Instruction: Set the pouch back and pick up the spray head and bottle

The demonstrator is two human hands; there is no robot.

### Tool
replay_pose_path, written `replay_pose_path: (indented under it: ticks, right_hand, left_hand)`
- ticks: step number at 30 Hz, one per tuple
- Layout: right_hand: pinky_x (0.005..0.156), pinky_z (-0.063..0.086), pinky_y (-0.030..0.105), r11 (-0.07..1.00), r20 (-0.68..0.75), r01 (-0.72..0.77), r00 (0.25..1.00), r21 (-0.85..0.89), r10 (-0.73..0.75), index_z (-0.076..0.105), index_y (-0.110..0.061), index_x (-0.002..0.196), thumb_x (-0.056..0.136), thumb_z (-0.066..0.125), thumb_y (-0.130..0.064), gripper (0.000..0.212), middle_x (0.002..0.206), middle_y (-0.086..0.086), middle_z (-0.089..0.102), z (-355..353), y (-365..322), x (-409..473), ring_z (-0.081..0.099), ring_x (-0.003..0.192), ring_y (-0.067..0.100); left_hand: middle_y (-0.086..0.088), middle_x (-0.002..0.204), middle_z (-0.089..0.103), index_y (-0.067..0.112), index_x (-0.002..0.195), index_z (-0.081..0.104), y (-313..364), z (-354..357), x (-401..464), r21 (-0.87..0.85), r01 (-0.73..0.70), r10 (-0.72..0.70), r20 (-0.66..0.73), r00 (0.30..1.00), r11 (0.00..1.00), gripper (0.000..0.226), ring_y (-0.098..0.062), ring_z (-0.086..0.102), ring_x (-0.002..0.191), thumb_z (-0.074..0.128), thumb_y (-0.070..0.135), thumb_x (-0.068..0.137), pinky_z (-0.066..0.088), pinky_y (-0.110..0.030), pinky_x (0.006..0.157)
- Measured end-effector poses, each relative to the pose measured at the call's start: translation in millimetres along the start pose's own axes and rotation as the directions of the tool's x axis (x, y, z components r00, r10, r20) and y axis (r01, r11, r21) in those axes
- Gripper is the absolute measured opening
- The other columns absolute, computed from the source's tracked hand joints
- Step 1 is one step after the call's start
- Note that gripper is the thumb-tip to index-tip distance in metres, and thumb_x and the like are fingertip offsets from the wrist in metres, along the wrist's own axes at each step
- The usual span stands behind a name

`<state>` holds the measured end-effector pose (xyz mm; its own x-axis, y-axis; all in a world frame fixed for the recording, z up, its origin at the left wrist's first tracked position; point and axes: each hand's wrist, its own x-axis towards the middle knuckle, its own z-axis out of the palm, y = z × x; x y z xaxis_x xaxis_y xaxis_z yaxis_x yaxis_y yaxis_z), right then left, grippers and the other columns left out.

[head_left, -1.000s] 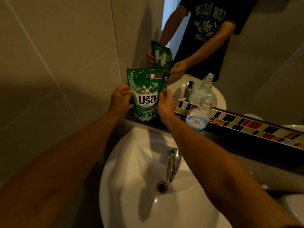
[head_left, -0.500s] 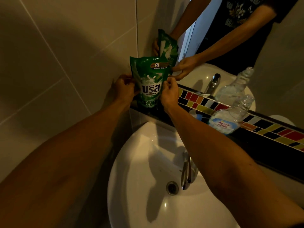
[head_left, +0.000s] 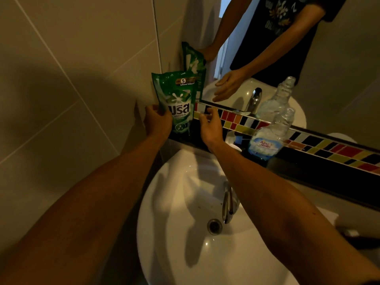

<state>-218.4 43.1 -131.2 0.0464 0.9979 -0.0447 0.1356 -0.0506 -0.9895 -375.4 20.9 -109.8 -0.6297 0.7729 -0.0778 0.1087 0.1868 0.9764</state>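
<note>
While left hand (head_left: pixel 158 122) grips, green pouch (head_left: pixel 176 99) stands upright, top upward

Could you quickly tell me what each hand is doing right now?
Left hand: grips the green pouch.
Right hand: open, holding nothing, beside the pouch.

At frame centre the left hand (head_left: pixel 158 122) grips a green pouch (head_left: pixel 176 101) (standing upright on the ledge (head_left: pixel 320 171)), the right hand (head_left: pixel 210 128) just beside it, fingers relaxed.

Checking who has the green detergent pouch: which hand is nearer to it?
Left. The left hand grips the green detergent pouch at its lower left edge; the right hand hangs open just right of it, apart.
</note>
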Motion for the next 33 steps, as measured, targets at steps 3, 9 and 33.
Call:
replay_pose_path:
  ticks: [3, 9, 33]
  right_hand:
    - [0.096, 0.049, 0.028, 0.999, -0.026, -0.034, 0.999, -0.023, 0.033, 0.045, -0.013, 0.15, 0.107, 0.052, -0.018, 0.044, 0.142, 0.011, 0.059, -20, 9, -21, 0.057, 0.128, 0.024]
    - [0.09, 0.056, 0.033, 0.998, -0.146, -0.027, 0.989, -0.052, 0.019, 0.05, -0.016, 0.145, 0.106, 0.055, -0.021, 0.04, 0.132, 0.009, 0.062, -75, 25, -60, 0.063, 0.117, 0.024]
    - [0.1, 0.053, 0.035, 0.977, -0.143, 0.098, 0.982, -0.188, -0.126, 0.049, -0.02, 0.147, 0.09, 0.078, -0.022, 0.064, 0.14, -0.003, 0.059, -229, -1, -37, 0.056, 0.125, 0.01]
  left_hand:
    - [0.002, 0.098, 0.064, 0.021, 0.102, 0.056, -9, 5, -22, 0.129, -0.038, 0.028, 0.08, 0.996, 0.991, 0.021, -0.017, 0.064, 0.087, 0.068, 0.02, 0.085, 0.051, -0.024, 0.062]
    - [-0.013, 0.114, 0.065, 0.007, 0.126, 0.06, -24, 31, -70, 0.266, -0.259, 0.126, 0.43, 0.894, 0.929, 0.042, -0.026, 0.061, 0.104, 0.072, 0.016, 0.087, 0.051, -0.034, 0.089]
    - [-0.016, 0.129, 0.063, 0.006, 0.135, 0.055, -28, 163, -90, 0.431, -0.198, -0.042, 0.487, 0.872, 0.88, 0.056, -0.032, 0.062, 0.113, 0.072, 0.032, 0.088, 0.044, -0.032, 0.079]
